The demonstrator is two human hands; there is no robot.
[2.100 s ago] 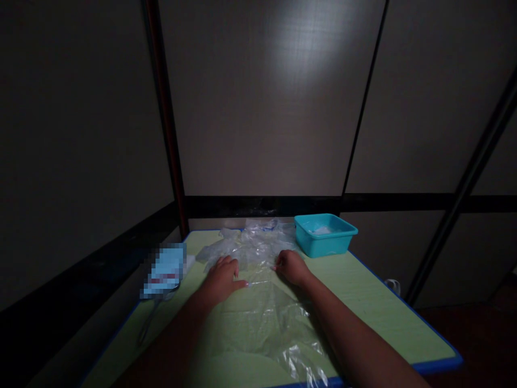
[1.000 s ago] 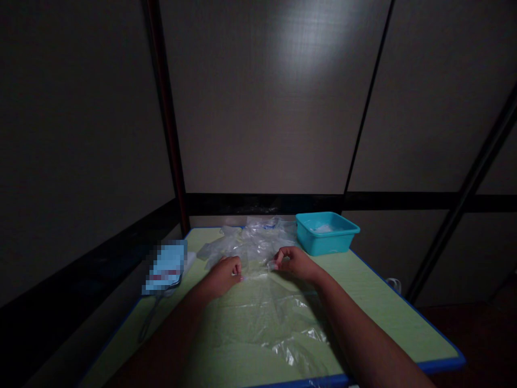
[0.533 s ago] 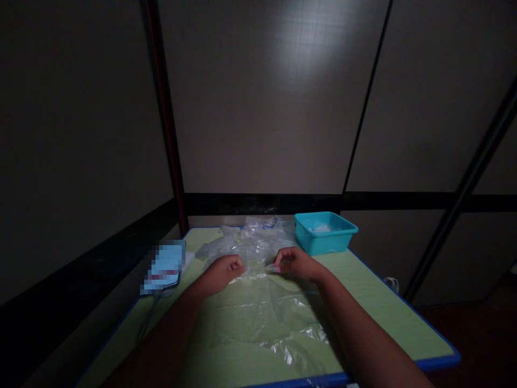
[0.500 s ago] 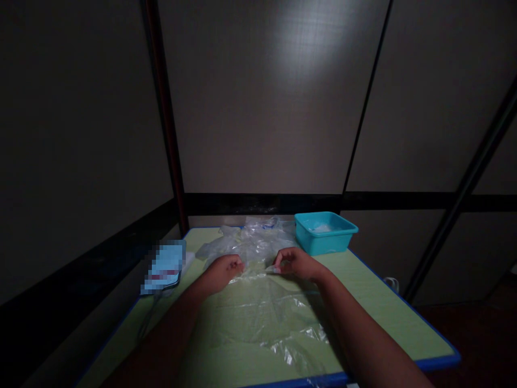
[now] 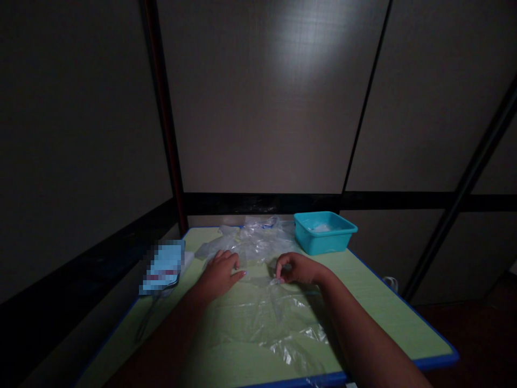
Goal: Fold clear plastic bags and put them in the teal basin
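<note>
A clear plastic bag lies spread over the near middle of the table. My right hand pinches its far edge between thumb and fingertips. My left hand is over the bag's far left part, thumb and fingers apart, with nothing gripped. Just beyond both hands lies a crumpled heap of clear plastic bags. How many bags are in the heap I cannot tell.
The light green table has a blue edge. A turquoise basin with something whitish inside stands at its back right corner. At the left edge is a phone-like device, its screen blurred, with a cable. Panelled walls stand behind.
My left hand has let go of the bag's edge and its fingers have spread. My right hand still pinches the edge, slightly nearer to me and lower.
</note>
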